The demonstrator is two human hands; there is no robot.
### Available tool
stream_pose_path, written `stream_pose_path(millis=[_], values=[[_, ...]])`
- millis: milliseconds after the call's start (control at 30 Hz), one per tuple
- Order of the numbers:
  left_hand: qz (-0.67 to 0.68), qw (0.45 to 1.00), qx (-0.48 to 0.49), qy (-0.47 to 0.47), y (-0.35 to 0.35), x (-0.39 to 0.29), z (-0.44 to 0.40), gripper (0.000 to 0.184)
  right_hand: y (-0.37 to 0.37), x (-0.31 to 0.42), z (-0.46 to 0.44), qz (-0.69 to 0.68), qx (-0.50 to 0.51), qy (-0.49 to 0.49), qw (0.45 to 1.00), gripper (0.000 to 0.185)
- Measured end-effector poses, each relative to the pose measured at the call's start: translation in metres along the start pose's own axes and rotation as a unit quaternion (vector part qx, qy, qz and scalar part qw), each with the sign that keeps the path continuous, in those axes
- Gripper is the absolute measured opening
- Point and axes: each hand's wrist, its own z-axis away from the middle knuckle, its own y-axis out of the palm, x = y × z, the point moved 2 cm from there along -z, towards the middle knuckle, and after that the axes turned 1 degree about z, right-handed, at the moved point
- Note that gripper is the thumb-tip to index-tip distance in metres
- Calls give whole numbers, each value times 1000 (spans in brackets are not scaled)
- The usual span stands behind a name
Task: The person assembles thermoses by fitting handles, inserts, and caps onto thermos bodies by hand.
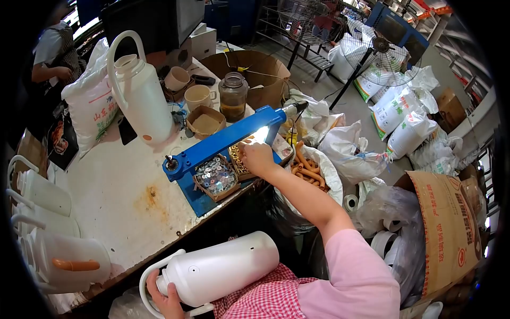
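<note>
Across my lap lies a white jug body [228,266] with a looped handle, its neck toward the left. My left hand [167,300] is wrapped round its neck end beside the handle. My right hand [257,157] reaches under the arm of a blue metal press [228,136], its fingers bent together over a box of small brass-coloured parts [239,162]. What those fingertips hold, if anything, is too small to make out. Left of that box, an open carton holds flat metal washers [217,176].
A tall white jug [139,98] stands on the worktable [106,196], with more jugs [69,260] at its left edge. A glass jar [232,97] and cups stand behind the press. Orange handles [308,170] fill a sack at right. Another person [53,58] is at upper left.
</note>
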Motion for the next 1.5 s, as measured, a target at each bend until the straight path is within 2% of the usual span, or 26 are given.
stream_pose_path(millis=[33,100,167,200,233,333,433,533,633,667,733,1067,1267,1433,1500], values=[[7,1000,4,-5,0,1,-1,52,-4,-1,2,0,-1,0,1000,12],[20,1000,3,7,2,6,-3,52,-11,-2,8,-141,-28,-15,990,11],[60,998,7,-9,1,10,3,55,-34,11,18,-250,-40,24,967,15],[-1,1000,17,5,-2,-2,3,54,-50,20,24,-332,-13,46,942,15],[0,1000,29,12,-3,-6,2,54,-49,22,26,-359,-21,28,933,15],[-25,1000,14,10,-1,-19,-1,52,-72,61,20,-582,20,63,811,10],[-20,999,10,28,0,-21,-2,51,-88,105,-2,-605,29,40,795,11],[-22,999,-5,35,0,-20,1,52,-89,138,-32,-613,-10,-16,790,11],[-19,999,-8,46,-1,-20,2,53,-80,153,-53,-569,-14,-64,819,11],[-17,999,-9,43,-2,-21,2,53,-79,154,-56,-568,-11,-65,820,11],[-26,998,-6,51,-2,-21,1,53,-74,156,-59,-544,71,-71,833,12],[-27,998,-1,58,-2,-21,-3,52,-81,152,-76,-500,98,-120,852,15],[-16,999,4,45,-1,-22,-3,52,-80,154,-76,-434,103,-130,886,16],[-18,999,8,33,-1,-18,-1,52,-73,154,-71,-440,84,-128,885,14],[-6,1000,6,23,-1,-17,-1,53,-73,156,-70,-490,50,-134,860,17]])
